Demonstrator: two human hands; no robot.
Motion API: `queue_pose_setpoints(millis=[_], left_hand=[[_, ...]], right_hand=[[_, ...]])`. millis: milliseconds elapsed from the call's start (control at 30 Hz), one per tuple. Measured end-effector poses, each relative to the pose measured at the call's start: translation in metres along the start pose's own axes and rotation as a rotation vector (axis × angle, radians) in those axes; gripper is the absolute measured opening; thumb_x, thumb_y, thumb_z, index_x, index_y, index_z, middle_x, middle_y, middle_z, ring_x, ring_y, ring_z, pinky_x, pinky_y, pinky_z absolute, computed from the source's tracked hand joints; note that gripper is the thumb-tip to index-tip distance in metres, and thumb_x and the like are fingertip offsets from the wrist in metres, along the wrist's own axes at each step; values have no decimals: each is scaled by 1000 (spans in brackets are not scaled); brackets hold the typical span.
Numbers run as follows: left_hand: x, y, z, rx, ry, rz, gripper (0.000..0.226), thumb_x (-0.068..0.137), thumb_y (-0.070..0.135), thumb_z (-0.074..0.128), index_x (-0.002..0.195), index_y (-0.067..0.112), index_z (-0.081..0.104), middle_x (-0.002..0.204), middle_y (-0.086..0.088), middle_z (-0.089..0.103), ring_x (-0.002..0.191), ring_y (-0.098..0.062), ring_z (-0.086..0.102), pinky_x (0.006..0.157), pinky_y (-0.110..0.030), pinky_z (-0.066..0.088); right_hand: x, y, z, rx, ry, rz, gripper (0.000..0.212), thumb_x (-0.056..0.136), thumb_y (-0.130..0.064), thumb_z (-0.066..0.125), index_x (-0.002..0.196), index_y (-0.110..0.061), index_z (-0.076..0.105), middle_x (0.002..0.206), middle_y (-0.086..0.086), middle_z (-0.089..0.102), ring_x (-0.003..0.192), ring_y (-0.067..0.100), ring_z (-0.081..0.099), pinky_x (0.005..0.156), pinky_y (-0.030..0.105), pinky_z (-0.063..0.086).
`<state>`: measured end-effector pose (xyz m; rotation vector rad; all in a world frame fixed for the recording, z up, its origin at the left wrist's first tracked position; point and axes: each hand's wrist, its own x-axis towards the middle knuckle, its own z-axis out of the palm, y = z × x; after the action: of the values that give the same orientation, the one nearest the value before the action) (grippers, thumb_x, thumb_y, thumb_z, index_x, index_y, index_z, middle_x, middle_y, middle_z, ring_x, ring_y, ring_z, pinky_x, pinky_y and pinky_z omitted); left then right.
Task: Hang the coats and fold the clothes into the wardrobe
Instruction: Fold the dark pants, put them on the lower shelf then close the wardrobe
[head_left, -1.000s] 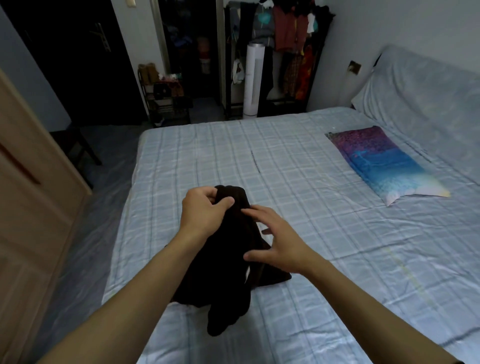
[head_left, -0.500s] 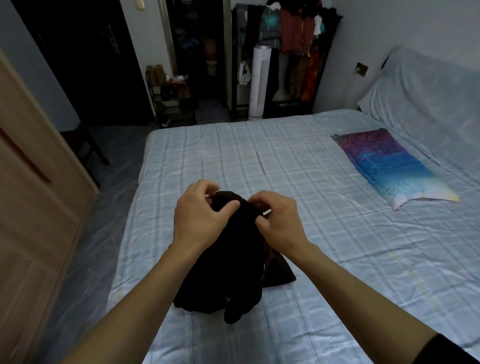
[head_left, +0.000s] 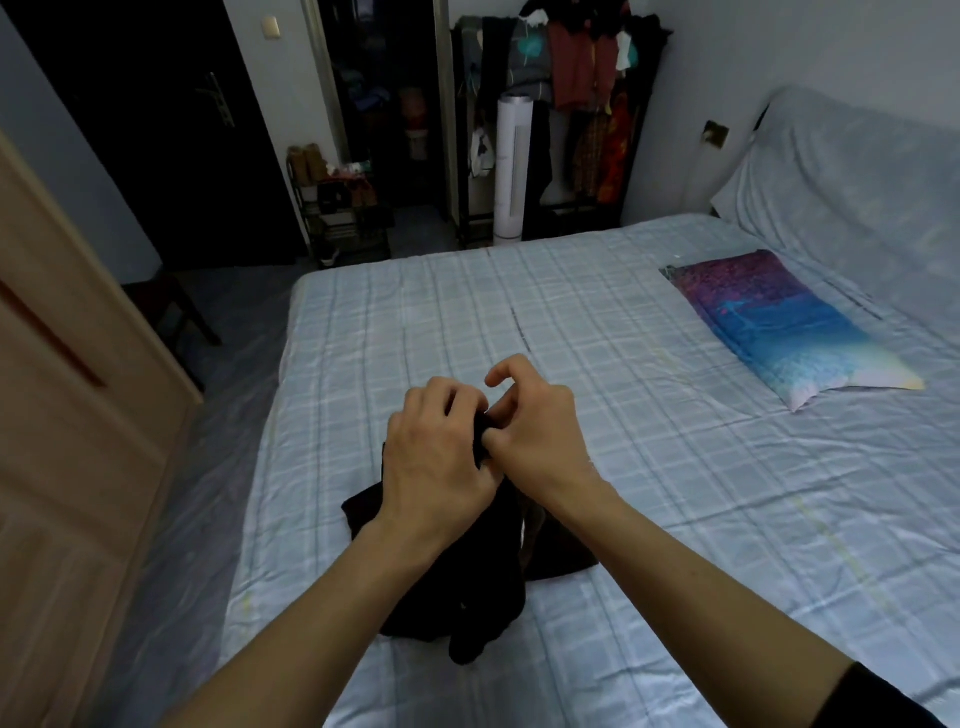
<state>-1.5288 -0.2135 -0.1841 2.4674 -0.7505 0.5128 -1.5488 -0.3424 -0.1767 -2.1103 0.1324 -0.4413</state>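
**Dark garment held up by both hands over the bed**

Dark garment (head_left: 457, 582), black and crumpled, is lifted at its top end by two hands that meet above the near half of the bed (head_left: 675, 519). The left hand (head_left: 436, 462) has its fingers curled over the top of the cloth, back of the hand toward the camera, gripping the bunched upper edge. The right hand (head_left: 535, 431) sits just beside it, touching it, with thumb and curled fingers pinching the same edge; its forefinger arches up free of the cloth. Most of the gripped part is hidden behind the two hands.

Below the hands the garment hangs and spreads onto the mattress, its lower folds lying in a loose heap between the two forearms, with one narrow end trailing toward the near edge of the bed. What kind of garment it is cannot be told.

The bed carries a pale blue checked sheet. A pillow (head_left: 789, 327) in purple and blue lies on the right part, well apart from the garment, near the padded headboard (head_left: 852, 171) draped in pale cloth. At the left stands a light wooden wardrobe door (head_left: 67, 415). Beyond the far side of the bed a clothes rack (head_left: 561, 73) hung with mixed clothing stands against the wall, a white tower fan (head_left: 511, 171) in front of it, and a low shoe rack (head_left: 343, 208) beside a dark doorway.
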Motion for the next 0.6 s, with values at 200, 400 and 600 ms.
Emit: queue_pose_setpoints(millis=[200, 400, 600], left_hand=[[18, -7, 10, 176, -39, 162, 34, 62, 2, 69, 93, 16, 65, 88, 0, 62, 71, -23, 55, 58, -35, 41], [41, -10, 0, 290, -172, 269, 19, 60, 15, 72, 68, 17, 56, 62, 3, 52, 56, -17, 40, 56, -31, 30], [72, -16, -27, 318, -127, 142, 13, 68, 20, 64, 68, 14, 52, 66, 3, 52, 61, -20, 48, 52, -31, 41]], right_hand=[[0, 13, 7, -45, 23, -28, 41, 69, 6, 62, 99, -21, 57, 52, -5, 57, 50, 8, 56, 49, 15, 41], [-8, 35, 6, 22, 50, 73, 46, 73, -17, 77, 114, -26, 56, 84, -10, 67, 67, 5, 65, 66, 22, 55], [-44, 79, 21, -164, -118, 254, 87, 66, -52, 79, 137, -30, 34, 122, -4, 44, 101, 14, 57, 83, 34, 55]])
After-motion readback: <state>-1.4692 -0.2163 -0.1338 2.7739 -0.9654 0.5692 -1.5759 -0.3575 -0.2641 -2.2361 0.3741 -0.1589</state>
